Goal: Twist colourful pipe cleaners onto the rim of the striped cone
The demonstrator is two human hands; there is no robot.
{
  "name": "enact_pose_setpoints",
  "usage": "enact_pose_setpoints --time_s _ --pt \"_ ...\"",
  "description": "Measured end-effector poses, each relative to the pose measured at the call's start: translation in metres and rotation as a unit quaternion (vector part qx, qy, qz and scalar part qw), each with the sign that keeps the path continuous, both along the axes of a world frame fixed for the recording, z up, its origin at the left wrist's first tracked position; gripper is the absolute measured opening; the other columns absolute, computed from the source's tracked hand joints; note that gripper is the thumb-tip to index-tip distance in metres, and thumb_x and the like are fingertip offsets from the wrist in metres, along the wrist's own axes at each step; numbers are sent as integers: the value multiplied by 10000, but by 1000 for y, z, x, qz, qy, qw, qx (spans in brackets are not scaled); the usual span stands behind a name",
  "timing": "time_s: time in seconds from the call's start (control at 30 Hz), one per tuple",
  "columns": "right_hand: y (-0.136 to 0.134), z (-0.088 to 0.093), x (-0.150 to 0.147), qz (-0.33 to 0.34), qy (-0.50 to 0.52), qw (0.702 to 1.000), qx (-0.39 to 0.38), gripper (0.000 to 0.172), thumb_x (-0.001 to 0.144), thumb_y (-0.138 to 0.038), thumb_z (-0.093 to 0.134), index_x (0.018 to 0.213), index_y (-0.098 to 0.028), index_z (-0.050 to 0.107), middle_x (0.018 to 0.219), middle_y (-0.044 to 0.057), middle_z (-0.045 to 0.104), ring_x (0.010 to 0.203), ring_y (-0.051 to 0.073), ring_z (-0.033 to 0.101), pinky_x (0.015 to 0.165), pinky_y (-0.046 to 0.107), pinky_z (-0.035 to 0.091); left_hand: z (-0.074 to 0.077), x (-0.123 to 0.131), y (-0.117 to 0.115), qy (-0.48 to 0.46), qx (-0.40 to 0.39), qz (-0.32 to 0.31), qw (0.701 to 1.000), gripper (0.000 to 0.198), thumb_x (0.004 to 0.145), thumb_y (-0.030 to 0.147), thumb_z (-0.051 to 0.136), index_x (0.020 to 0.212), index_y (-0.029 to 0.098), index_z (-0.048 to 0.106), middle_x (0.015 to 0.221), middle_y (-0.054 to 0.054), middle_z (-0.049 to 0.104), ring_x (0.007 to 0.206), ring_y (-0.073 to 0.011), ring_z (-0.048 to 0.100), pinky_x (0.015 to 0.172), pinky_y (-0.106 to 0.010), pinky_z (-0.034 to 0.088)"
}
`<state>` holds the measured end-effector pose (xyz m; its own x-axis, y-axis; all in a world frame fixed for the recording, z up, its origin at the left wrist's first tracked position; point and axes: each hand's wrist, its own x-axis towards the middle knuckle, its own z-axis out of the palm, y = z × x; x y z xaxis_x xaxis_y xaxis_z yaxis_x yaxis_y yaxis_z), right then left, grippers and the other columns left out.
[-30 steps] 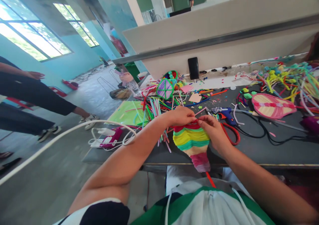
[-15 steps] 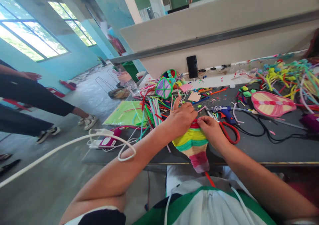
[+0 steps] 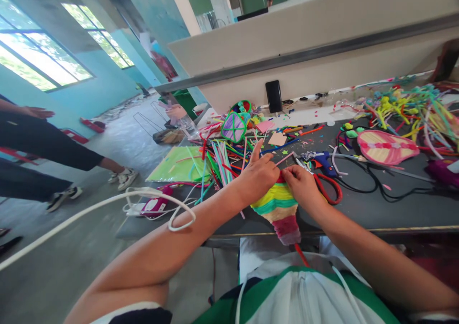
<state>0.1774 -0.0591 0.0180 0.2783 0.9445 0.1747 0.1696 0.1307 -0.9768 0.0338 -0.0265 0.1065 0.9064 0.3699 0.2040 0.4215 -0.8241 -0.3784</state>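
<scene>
A striped pipe-cleaner craft (image 3: 276, 206) in yellow, teal, beige and dark pink hangs over the table's front edge, narrow end toward me. A red stem (image 3: 301, 255) pokes out of that end. My left hand (image 3: 261, 173) grips its red top edge, index finger raised and the other fingers curled; the thumb is hidden. With thumb and fingers pinched, my right hand (image 3: 300, 183) holds the same edge on the right. Just beyond the hands lies a thin pink strip (image 3: 285, 159). Red-handled scissors (image 3: 335, 192) rest beside my right hand.
Loose pipe cleaners (image 3: 224, 159) lie beyond my left arm, near a green sheet (image 3: 172, 163). A blue glue gun (image 3: 324, 162), a pink oval craft (image 3: 387, 148) and black cables (image 3: 380, 190) are at right. A phone (image 3: 274, 96) leans at the back. A white cable (image 3: 89, 211) crosses at left.
My left index finger has straightened and points further up. The view has shifted slightly. Both hands stay at the craft's red top edge.
</scene>
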Motion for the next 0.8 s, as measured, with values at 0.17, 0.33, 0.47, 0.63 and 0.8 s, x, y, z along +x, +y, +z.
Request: enact_pose_setpoints --time_s 0.17,0.33,0.47,0.63,0.8 --pt "-9 10 -1 -12 -78 997 -15 203 797 -365 532 692 -202 592 593 -6 551 539 136 463 480 254 290 1 -3 13 -59 -171 73 981 184 828 178 500 742 188 662 758 -26 665 869 -193 604 1090 -573 203" --pt "-8 6 1 3 -59 998 -23 209 783 -388 546 706 -201 602 587 -7 557 540 133 463 475 248 295 5 3 26 -55 -280 123 950 150 789 235 575 687 183 670 779 -13 673 851 -171 602 1067 -503 258" --pt "-1 8 6 33 12 998 -52 227 725 -401 597 682 -179 593 587 -6 567 543 127 477 495 247 337 9 5 21 -76 -268 117 953 118 800 242 589 791 199 698 923 -55 687 1052 -237 569 1101 -511 185" --pt "3 24 23 72 143 983 -84 278 687 -446 650 729 -173 613 612 4 622 587 157 553 556 276 418 16 -16 -8 -367 -189 3 911 420 811 275 625 1221 241 542 1321 -103 515 1267 -265 421 1106 -471 237" --pt "6 28 39 96 178 977 -69 335 687 -518 675 743 -191 633 641 28 665 625 195 599 572 299 447 -19 -43 -22 -738 -246 72 624 268 801 265 649 1047 209 560 1028 -39 581 981 -149 572 919 -298 442"
